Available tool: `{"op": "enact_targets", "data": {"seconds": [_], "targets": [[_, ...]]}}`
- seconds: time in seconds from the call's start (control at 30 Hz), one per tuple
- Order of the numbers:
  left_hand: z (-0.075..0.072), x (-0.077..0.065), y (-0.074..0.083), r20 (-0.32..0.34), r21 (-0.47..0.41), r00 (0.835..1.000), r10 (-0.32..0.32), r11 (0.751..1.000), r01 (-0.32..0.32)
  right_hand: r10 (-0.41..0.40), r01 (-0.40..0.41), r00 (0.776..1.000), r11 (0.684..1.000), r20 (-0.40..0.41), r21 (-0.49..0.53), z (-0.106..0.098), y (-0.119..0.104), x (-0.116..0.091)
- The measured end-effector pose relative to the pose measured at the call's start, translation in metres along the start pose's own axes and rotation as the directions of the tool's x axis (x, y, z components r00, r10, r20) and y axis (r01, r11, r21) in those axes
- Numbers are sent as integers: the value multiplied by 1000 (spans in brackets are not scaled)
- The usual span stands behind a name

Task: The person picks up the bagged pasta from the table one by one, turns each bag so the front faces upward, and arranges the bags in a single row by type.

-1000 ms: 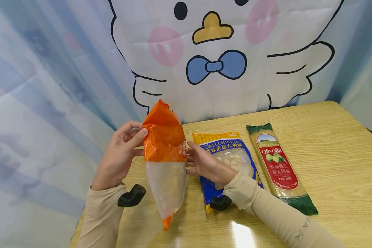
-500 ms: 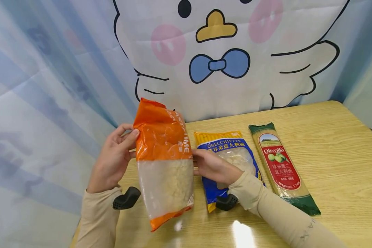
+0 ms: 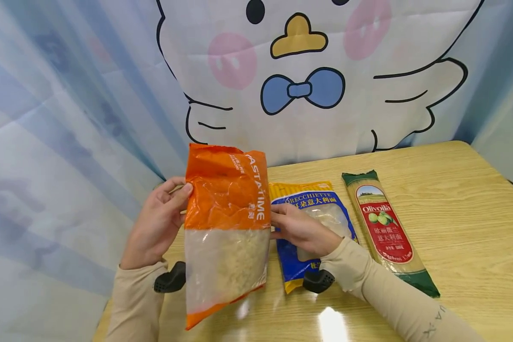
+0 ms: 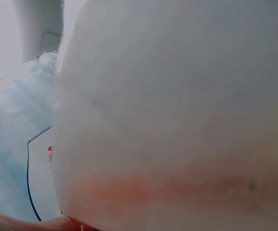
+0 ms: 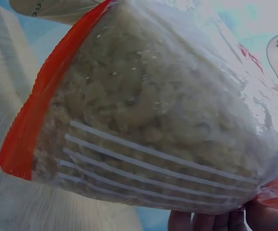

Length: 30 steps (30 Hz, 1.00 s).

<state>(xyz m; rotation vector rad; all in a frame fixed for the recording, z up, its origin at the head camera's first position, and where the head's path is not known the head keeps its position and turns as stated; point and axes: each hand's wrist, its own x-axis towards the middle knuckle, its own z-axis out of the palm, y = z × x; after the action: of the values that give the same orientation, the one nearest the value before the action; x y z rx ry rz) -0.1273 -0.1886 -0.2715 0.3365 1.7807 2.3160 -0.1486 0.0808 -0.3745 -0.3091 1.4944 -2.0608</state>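
A macaroni bag (image 3: pixel 228 190), orange above and see-through below, hangs upright over the table, front towards me. Pale pasta pieces gather in its lower right part. My left hand (image 3: pixel 156 225) pinches its left edge, thumb in front. At the right edge, my right hand (image 3: pixel 305 229) grips it with some fingertips hidden behind. Up close in the right wrist view, the pasta shows through the bag (image 5: pixel 143 106) above white printed stripes, with fingers (image 5: pixel 204 221) at its lower edge. The bag's blurred film (image 4: pixel 177 96) fills most of the left wrist view.
A blue and yellow orecchiette bag (image 3: pixel 292 266) lies on the table (image 3: pixel 466 213), partly under my right hand. To its right lies a spaghetti pack (image 3: pixel 389 228) with green ends and a red label. A cartoon-printed curtain (image 3: pixel 308 128) hangs behind the table.
Between my hands, the macaroni bag has turned from nearly edge-on to facing me, showing its full front. My right hand has shifted slightly right; the other two packs stay put.
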Motion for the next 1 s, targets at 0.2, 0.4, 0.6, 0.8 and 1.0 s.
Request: {"op": "enact_targets", "data": {"seconds": [0.2,0.4,0.6,0.8,1.0], "targets": [[-8,-4,-7,-29,-55,999,45,997,-47,-38,24,991,993,-127,-114,-2,-7,-2],[-16,-1,-18,-63,-131,997,44,990,-52,-24,8,991,993,-131,-117,-6,-18,-8],[-23,1,-30,-93,-165,996,1,986,-17,-8,4,994,999,-106,-41,-7,-21,-11],[-33,0,-38,-53,-254,996,-75,965,59,19,-25,991,999,-132,-45,-4,-27,-15],[-39,-2,-44,-23,-305,997,-76,950,65,14,-26,989,997,-146,-78,2,-36,-20]]}}
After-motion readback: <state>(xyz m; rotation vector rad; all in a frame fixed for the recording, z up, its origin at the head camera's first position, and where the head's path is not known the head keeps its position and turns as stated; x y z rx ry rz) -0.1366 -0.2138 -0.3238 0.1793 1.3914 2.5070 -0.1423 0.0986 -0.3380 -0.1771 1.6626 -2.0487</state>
